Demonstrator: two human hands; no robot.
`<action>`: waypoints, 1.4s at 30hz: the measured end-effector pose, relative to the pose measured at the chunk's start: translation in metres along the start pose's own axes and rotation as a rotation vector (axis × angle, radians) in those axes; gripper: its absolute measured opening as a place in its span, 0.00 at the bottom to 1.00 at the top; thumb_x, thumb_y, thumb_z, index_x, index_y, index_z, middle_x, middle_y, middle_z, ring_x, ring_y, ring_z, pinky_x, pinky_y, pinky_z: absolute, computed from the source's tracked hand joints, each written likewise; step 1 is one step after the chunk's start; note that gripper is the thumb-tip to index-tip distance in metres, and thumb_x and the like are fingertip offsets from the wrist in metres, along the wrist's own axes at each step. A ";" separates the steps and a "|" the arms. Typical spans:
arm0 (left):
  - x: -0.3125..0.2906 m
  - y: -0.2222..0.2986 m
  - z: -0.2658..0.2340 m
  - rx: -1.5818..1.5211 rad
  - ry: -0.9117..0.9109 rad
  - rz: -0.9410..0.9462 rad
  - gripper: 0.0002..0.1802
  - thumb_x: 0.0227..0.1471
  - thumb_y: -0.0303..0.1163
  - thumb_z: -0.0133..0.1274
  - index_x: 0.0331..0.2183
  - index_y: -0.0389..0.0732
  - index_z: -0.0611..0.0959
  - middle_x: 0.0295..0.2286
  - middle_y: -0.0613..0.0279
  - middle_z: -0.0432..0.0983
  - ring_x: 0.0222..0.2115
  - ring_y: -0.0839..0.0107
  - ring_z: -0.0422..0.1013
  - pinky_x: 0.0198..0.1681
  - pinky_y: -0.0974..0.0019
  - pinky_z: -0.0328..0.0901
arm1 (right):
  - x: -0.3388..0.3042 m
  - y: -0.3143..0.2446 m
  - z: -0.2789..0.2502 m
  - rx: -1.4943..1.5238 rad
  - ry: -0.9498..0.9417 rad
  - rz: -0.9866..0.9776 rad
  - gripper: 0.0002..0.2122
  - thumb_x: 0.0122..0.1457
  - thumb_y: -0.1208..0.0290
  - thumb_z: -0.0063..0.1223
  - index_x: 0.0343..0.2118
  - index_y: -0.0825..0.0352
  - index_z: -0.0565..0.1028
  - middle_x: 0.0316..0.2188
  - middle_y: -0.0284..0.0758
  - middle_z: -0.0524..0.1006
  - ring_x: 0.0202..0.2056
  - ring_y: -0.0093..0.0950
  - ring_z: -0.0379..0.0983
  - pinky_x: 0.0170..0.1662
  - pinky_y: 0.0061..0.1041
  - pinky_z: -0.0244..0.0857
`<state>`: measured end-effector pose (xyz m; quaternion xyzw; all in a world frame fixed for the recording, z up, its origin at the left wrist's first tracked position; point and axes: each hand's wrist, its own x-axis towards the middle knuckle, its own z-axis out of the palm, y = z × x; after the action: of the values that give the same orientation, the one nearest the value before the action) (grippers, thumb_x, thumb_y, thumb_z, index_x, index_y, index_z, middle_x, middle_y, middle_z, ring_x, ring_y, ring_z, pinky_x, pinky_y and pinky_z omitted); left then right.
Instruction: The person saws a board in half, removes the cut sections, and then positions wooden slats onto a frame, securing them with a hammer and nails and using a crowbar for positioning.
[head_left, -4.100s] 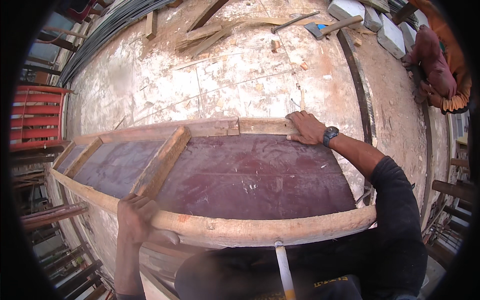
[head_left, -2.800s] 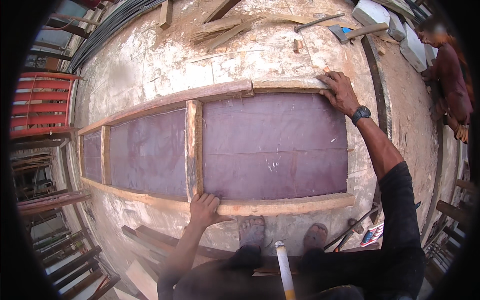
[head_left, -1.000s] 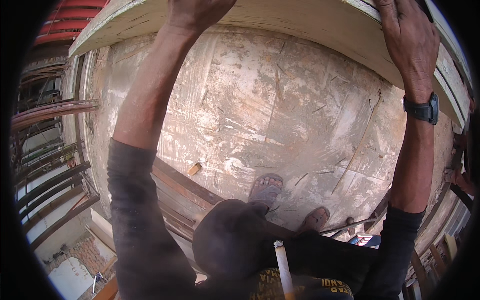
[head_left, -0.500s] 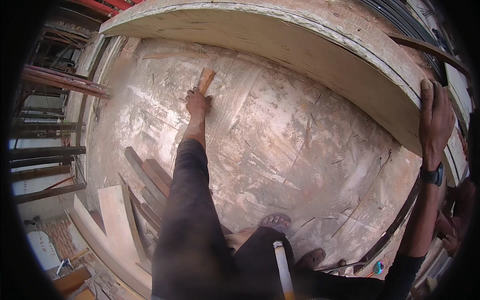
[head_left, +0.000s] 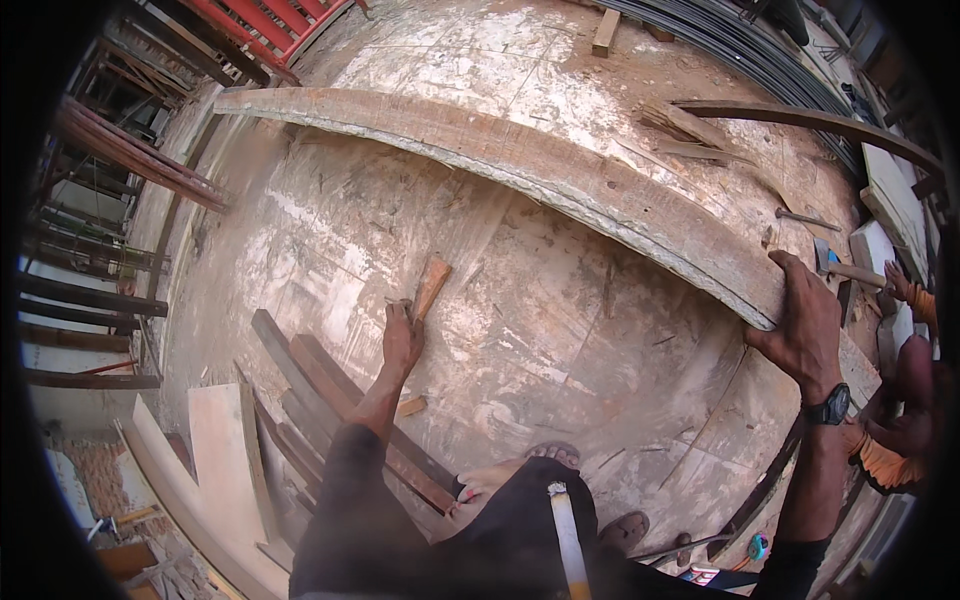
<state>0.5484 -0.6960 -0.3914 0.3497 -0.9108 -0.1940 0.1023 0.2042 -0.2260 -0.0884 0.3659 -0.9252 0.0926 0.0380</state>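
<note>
**Worker Grips Panel With 1 Hand, Wood Wedge With the Other**

A worker's right hand [head_left: 800,330], a dark watch [head_left: 829,405] strapped at the wrist, clasps the near right end of a long timber-edged panel [head_left: 560,160], thumb on the side nearer the body and fingers over the top. The panel runs across the mottled floor [head_left: 480,380] toward the upper left and appears stood on its edge; what supports its far end cannot be told. The left hand [head_left: 402,335] is closed around the narrow end of a short wooden wedge [head_left: 434,285], on the worker's side of the panel. A small wood block [head_left: 410,407] sits near the left forearm, beside dark timbers [head_left: 330,375] and a pale board [head_left: 228,440]. At far right, a co-worker's orange sleeve [head_left: 890,465] shows near a hatchet [head_left: 850,271], with a metal bar [head_left: 806,218] close by. Beyond the panel lie black rods [head_left: 735,70]. A lit cigarette [head_left: 567,535] juts in from below, 1 tape measure [head_left: 758,546] to its right.
</note>
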 end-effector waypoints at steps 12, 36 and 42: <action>-0.169 0.138 -0.049 -0.249 -0.013 0.370 0.37 0.44 0.36 0.72 0.55 0.41 0.74 0.52 0.50 0.64 0.53 0.47 0.63 0.55 0.46 0.61 | -0.138 -0.059 0.128 -0.016 -0.005 0.023 0.39 0.36 0.63 0.76 0.56 0.58 0.71 0.45 0.35 0.75 0.46 0.36 0.71 0.49 0.38 0.64; 0.059 0.299 0.100 -0.055 -0.103 0.464 0.43 0.50 0.52 0.65 0.58 0.34 0.70 0.56 0.40 0.63 0.56 0.43 0.60 0.60 0.43 0.55 | 0.010 0.130 0.209 0.047 -0.046 0.403 0.35 0.52 0.55 0.69 0.60 0.63 0.67 0.55 0.43 0.71 0.60 0.43 0.64 0.58 0.42 0.64; 0.082 0.291 0.145 0.024 -0.208 0.423 0.42 0.53 0.52 0.62 0.55 0.27 0.69 0.53 0.35 0.64 0.54 0.39 0.60 0.59 0.42 0.56 | 0.066 0.189 0.263 0.181 -0.226 0.281 0.29 0.53 0.51 0.64 0.56 0.58 0.74 0.53 0.36 0.77 0.54 0.36 0.72 0.56 0.41 0.61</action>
<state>0.2673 -0.5131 -0.3949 0.1306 -0.9716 -0.1925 0.0422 0.0258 -0.1877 -0.3636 0.2434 -0.9534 0.1383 -0.1123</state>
